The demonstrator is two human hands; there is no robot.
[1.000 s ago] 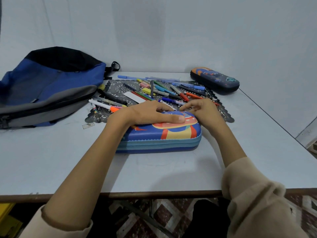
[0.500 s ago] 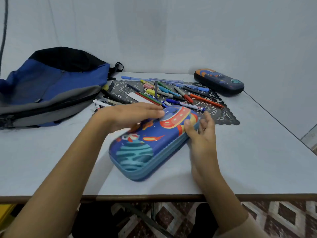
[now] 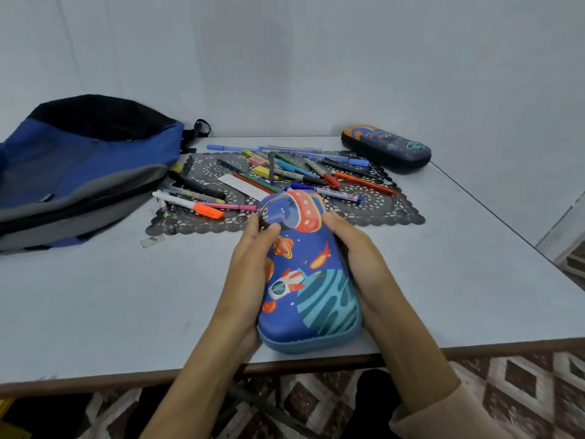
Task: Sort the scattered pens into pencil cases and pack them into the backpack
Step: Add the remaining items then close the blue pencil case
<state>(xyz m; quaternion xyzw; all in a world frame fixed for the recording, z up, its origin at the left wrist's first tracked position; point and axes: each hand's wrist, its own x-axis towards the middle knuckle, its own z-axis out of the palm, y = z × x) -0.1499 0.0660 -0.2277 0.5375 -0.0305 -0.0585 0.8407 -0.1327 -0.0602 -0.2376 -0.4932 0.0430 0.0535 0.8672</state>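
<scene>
A blue space-print pencil case (image 3: 308,274) lies lengthwise near the table's front edge, zipped closed. My left hand (image 3: 250,261) grips its left side with the thumb on top. My right hand (image 3: 354,251) grips its right side. Several pens and markers (image 3: 285,177) lie scattered on a dark lace mat (image 3: 380,204) behind the case. A second, dark pencil case (image 3: 386,146) sits closed at the back right. The blue and grey backpack (image 3: 82,166) lies on its side at the left.
The table's front edge (image 3: 126,373) runs just below the case. A small clear eraser-like piece (image 3: 153,240) lies left of the mat. A wall stands right behind the table. Patterned floor shows below.
Both hands have turned the blue case from crosswise to lengthwise and drawn it toward the front edge. They now hold its two long sides.
</scene>
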